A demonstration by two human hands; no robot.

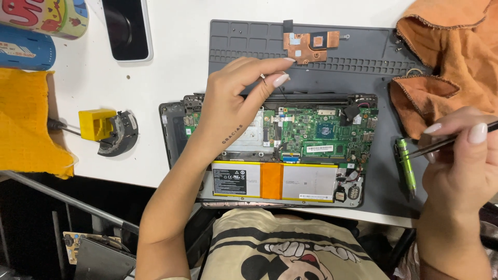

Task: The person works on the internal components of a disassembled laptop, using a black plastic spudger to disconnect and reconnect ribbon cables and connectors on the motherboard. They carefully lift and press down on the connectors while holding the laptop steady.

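Opened laptop [270,150] lies flat on the grey work mat [363,52], green circuit board [316,132] exposed, flat battery with an orange strip [272,181] along the near edge. My left hand [233,103] rests over the laptop's left half, thumb and forefinger pinched together near the hinge; whether something tiny sits between them I cannot tell. Just past my fingertips, a copper heat plate [310,45] on the mat's far edge. My right hand [456,155] hovers off the laptop's right side, fingers clamped on thin dark tweezers [441,142]. Green pen-shaped tool [405,166] on the mat below them. Orange cloth [441,52] far right; yellow block [96,124] far left on the white table [171,78].
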